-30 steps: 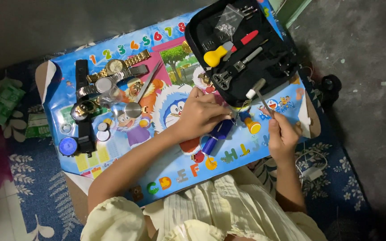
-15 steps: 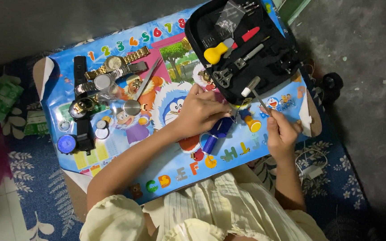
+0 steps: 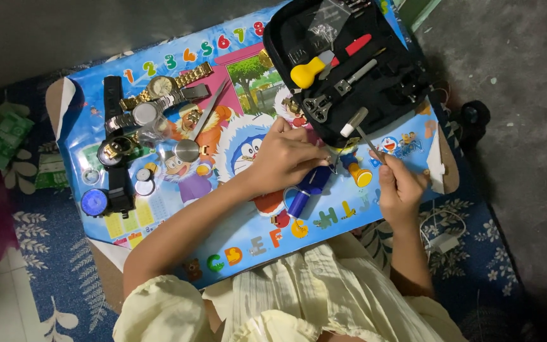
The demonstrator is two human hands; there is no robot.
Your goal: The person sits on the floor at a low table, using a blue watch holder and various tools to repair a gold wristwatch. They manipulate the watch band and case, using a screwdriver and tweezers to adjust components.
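Head camera: beside a black tool case [image 3: 375,69] on the cartoon-covered desk [image 3: 159,209], the left hand [image 3: 286,158] pinches a small part, too tiny to identify, while the right hand [image 3: 400,183] grips a thin white-handled tool [image 3: 359,126]; watches [image 3: 153,95] lie well left of the case.

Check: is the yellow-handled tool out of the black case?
No, the yellow-handled tool lies inside the open black case, apart from both hands.

We counted two hands at work, one open black tool case [image 3: 387,95], at least three wristwatches [image 3: 159,88] on the cartoon mat [image 3: 235,247], one yellow-handled tool [image 3: 308,71] and one red-handled tool [image 3: 357,46].
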